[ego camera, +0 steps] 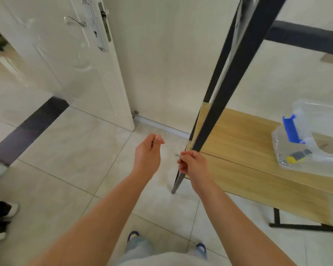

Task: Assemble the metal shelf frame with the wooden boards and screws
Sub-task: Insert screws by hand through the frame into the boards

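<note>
Home interior: white door point(81, 60), tiled floor point(69, 166).

My feet stand on the pale tiled floor point(69, 150); the black frame leg point(176, 186) rests on it too. The wooden board point(244, 150) sits low in the frame and carries a clear plastic bag point(296, 150) holding blue and yellow items.
</note>
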